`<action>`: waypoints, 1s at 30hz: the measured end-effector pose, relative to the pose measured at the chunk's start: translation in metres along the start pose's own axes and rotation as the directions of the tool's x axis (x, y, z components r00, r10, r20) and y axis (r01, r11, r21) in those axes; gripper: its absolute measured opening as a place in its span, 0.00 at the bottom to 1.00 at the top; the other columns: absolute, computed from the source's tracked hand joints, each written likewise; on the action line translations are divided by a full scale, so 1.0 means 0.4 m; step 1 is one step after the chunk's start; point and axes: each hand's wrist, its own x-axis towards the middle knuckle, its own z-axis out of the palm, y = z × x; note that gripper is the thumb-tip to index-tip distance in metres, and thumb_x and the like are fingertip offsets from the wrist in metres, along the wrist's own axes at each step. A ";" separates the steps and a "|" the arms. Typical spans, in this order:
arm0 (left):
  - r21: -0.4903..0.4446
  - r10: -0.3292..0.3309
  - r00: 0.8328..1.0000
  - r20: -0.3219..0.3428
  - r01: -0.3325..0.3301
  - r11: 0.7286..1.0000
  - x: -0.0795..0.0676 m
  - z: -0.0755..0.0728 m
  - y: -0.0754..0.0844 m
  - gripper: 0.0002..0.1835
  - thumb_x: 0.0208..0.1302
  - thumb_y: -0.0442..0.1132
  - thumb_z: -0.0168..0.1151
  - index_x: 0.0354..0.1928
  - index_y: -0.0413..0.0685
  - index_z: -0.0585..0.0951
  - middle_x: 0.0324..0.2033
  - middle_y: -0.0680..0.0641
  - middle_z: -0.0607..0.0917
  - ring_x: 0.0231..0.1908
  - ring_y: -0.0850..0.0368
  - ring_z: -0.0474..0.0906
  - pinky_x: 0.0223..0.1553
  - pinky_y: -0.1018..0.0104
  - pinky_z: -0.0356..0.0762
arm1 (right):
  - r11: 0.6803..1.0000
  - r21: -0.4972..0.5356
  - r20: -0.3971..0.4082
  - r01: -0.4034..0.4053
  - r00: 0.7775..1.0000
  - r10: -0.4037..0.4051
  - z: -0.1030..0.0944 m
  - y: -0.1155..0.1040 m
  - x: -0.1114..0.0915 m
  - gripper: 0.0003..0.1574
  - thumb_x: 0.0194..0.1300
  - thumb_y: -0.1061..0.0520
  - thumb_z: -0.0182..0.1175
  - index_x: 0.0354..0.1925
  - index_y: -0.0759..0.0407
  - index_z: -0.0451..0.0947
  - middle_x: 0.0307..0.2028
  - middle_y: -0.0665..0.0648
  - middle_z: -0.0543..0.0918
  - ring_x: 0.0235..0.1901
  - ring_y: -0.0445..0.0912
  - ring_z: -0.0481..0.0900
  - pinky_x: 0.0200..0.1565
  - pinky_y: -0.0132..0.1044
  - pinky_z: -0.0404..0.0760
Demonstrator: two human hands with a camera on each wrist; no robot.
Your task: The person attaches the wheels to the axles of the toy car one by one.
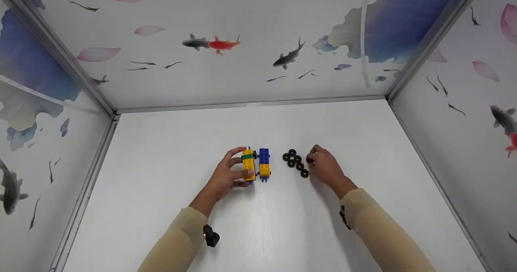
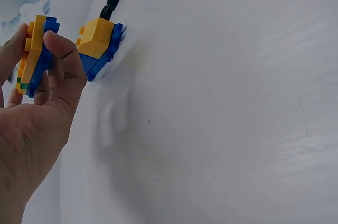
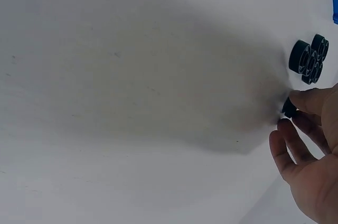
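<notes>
Left hand (image 1: 226, 175): gripped, between thumb and fingers, one brick assembly (image 1: 248, 165); studded yellow top, green band near the far end, blue base, black part (image 1: 255, 155) on its right side. Second brick assembly (image 1: 264, 157): stood on the counter (image 1: 258, 231) just right of the first; far half of the top blue, near half yellow, base blue. Black wheels (image 1: 299, 166), six, ring-shaped: lay clustered between that assembly and the right hand (image 1: 326, 166). Right hand: pinched a small black piece (image 3: 289, 109), partly hidden by the fingers.
</notes>
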 end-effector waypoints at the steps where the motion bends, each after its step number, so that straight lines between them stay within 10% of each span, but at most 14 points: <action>1: 0.002 0.001 1.000 0.002 -0.001 1.000 0.000 0.000 -0.001 0.47 0.68 0.36 0.80 0.82 0.73 0.67 0.76 0.42 0.75 0.54 0.44 0.90 0.50 0.52 0.94 | 1.000 0.011 -0.004 -0.009 1.000 0.009 0.001 0.001 0.000 0.13 0.70 0.73 0.64 0.50 0.69 0.90 0.52 0.63 0.83 0.55 0.62 0.85 0.60 0.56 0.87; 30: -0.007 -0.003 1.000 0.001 0.003 1.000 0.006 0.005 0.004 0.46 0.72 0.35 0.76 0.84 0.71 0.66 0.76 0.40 0.75 0.55 0.43 0.89 0.50 0.53 0.94 | 0.975 0.219 -0.028 0.048 0.999 -0.043 -0.009 -0.038 -0.006 0.21 0.76 0.65 0.69 0.64 0.70 0.84 0.55 0.67 0.82 0.54 0.60 0.88 0.56 0.51 0.91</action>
